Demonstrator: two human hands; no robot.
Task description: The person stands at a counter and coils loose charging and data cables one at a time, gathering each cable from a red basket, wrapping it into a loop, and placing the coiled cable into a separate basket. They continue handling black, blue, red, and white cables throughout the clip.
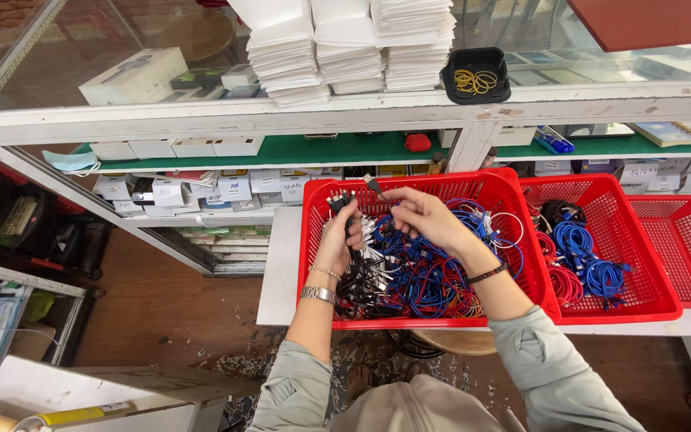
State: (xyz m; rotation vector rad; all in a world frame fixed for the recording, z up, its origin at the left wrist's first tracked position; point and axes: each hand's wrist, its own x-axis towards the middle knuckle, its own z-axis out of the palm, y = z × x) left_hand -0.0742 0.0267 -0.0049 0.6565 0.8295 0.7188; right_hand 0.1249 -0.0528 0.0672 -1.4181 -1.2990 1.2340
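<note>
Glass counter across the top of frame, stacks of white envelopes (345, 48) on it. Red basket (317, 240) at centre, full of tangled cables (417, 280). My left hand (337, 236) is closed around a bundle of black cables (344, 204). My right hand (425, 216) pinches one cable plug (373, 186) above the basket. Second basket (641, 240) at right holds coiled blue cables (589, 264).

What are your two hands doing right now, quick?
Left hand: closed around a bunch of black cables.
Right hand: pinching one cable plug over the red basket.
</note>
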